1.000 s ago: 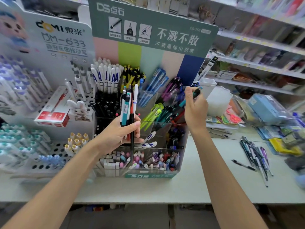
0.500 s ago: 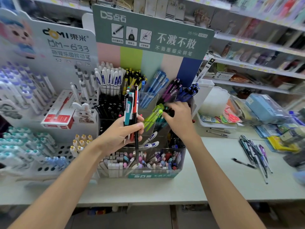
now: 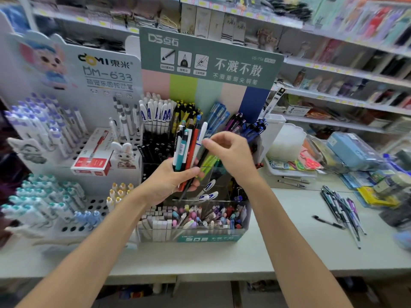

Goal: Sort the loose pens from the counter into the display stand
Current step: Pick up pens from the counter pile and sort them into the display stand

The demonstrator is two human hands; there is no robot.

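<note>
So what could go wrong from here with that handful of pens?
The left hand grips a loose fan of teal, red and white pens while the right hand pinches a slim black pen from it; neighbours may slip out. Anything dropped would likely land in the wrong compartment of the clear acrylic display stand below.

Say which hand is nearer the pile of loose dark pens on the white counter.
Right. The right hand is up and left of the dark pen pile; the left hand is farther left.
</note>
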